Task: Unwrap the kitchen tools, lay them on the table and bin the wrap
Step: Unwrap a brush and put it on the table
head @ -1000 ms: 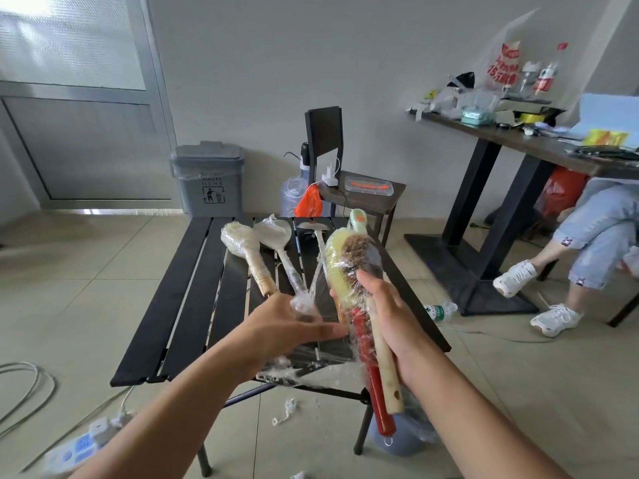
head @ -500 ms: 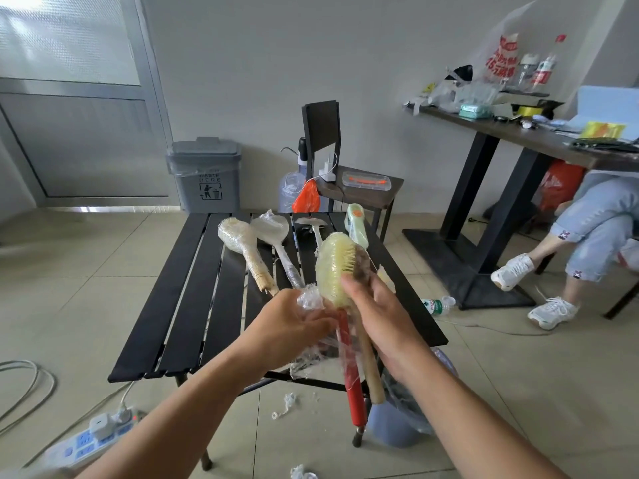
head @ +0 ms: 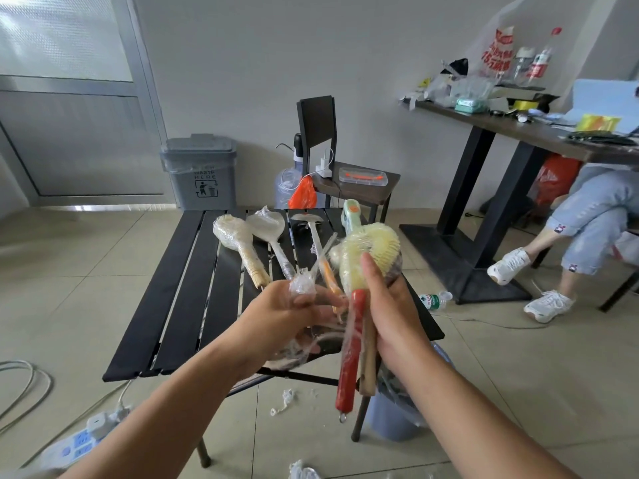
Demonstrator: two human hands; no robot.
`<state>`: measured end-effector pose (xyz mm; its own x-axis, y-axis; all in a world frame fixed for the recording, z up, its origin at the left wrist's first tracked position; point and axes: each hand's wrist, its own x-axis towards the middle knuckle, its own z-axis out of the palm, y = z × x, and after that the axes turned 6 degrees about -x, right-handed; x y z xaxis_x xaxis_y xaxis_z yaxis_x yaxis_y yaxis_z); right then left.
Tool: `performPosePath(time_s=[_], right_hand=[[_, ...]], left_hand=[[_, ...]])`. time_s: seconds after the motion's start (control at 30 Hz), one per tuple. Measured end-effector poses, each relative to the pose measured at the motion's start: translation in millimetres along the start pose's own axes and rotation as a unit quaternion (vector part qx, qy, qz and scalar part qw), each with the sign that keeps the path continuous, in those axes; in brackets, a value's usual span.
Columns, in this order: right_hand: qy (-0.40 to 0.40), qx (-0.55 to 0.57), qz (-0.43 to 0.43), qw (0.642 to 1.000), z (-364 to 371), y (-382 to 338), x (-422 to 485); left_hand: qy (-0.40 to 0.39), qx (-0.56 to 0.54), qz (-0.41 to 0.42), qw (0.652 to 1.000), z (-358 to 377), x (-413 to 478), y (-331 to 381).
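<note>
My right hand (head: 387,305) grips a wrapped bundle of brushes (head: 366,257) upright over the near edge of the black slatted table (head: 179,288); a red handle (head: 351,354) and a wooden one hang below my palm. My left hand (head: 287,316) pinches a bunch of clear plastic wrap (head: 302,283) that still runs to the bundle. On the table lie a wrapped wooden-handled brush (head: 238,243), a wrapped spoon-like tool (head: 269,233), a white-headed tool with an orange handle (head: 318,250) and a pale green tool (head: 352,216).
A blue bin (head: 397,409) with a liner stands on the floor under the table's near right corner. A grey waste bin (head: 200,174) stands by the far wall. Wrap scraps (head: 285,399) and a power strip (head: 79,440) lie on the floor. A seated person's legs (head: 560,243) are at right.
The bundle has turned in my right hand, its yellow bristles now facing right. My left hand has pulled the loosened wrap up and away to the left of it.
</note>
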<state>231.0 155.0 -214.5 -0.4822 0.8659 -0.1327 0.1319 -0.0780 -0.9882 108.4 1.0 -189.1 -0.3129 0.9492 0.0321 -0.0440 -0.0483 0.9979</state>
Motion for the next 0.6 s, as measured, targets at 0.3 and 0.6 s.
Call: performPosePath(time_s=[0.3, 0.6], right_hand=[[0.024, 0.07, 0.006, 0.997, -10.9, -7.0, 13.2], [0.017, 0.0, -0.018, 1.0, -27.2, -21.6, 9.7]], left_hand=[[0.033, 0.0, -0.041, 0.999, -11.1, 7.5, -0.4], [0.119, 0.008, -0.064, 0.991, -33.8, 4.4, 10.3]])
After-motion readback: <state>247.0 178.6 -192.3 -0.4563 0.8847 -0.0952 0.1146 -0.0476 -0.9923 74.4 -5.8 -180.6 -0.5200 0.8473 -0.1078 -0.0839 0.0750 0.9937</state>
